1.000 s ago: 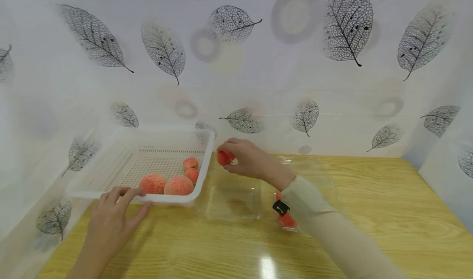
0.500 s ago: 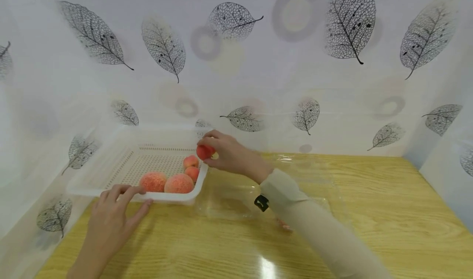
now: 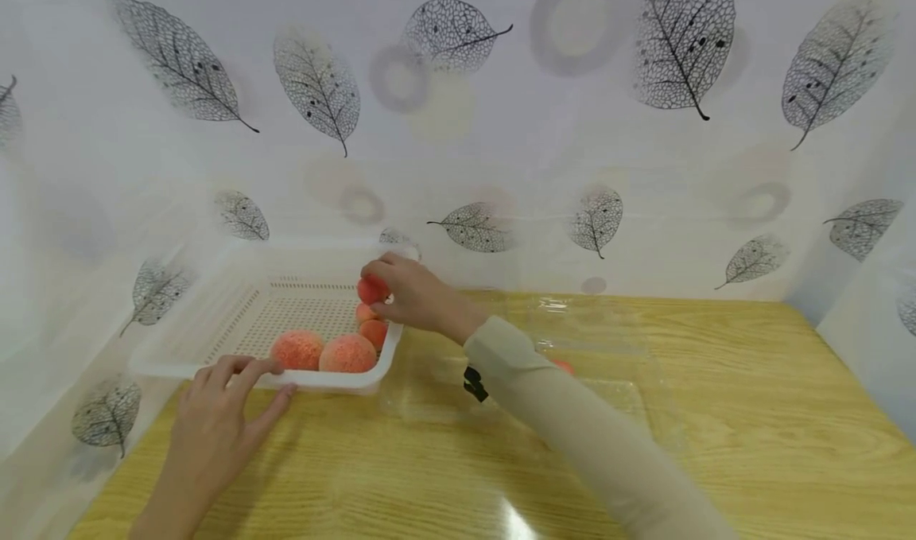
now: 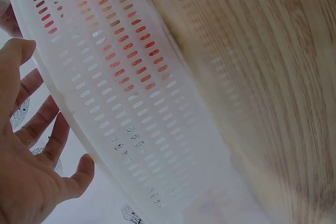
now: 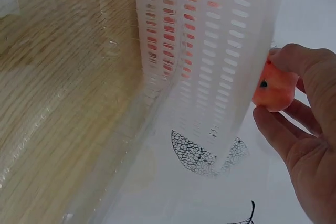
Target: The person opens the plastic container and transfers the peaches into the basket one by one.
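A white slotted plastic basket stands at the left of the table. Inside lie two large fuzzy peaches near the front wall and two smaller peaches by the right wall. My right hand reaches over the right wall and pinches a small red-orange peach between thumb and fingers, just behind the smaller pair. In the right wrist view the held peach shows a dark spot. My left hand holds the basket's front rim, index finger over it by a large peach, thumb outside.
Clear plastic boxes stand right of the basket, partly under my right forearm. A bit of red fruit shows in them behind the sleeve. A white leaf-print sheet hangs behind and beside the wooden table.
My right hand has moved left with the small peach, from outside the basket's right wall to over its inside. The left hand has stayed on the rim.
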The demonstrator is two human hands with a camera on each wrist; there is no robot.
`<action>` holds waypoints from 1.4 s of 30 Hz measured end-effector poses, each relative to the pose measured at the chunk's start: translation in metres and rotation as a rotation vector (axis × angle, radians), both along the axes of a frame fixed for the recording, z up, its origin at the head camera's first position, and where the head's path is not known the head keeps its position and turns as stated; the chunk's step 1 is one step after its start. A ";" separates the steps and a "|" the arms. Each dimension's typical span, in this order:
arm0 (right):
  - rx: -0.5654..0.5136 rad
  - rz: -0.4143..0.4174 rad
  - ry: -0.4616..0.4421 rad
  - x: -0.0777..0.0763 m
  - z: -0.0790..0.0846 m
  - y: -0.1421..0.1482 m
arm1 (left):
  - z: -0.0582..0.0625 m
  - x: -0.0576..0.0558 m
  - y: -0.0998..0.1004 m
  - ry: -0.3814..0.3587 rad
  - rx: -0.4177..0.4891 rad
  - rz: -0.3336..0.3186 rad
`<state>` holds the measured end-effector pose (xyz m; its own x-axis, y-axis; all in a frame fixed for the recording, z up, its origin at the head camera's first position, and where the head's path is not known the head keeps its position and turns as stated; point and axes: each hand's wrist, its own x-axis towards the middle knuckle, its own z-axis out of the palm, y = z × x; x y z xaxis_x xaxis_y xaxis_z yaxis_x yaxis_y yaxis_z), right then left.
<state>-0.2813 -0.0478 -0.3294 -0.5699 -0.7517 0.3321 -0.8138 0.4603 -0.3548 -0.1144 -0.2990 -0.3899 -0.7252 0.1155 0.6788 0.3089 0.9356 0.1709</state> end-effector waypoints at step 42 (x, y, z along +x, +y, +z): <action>0.365 -0.252 -0.029 -0.009 -0.015 -0.034 | -0.003 0.001 -0.001 0.000 0.018 -0.004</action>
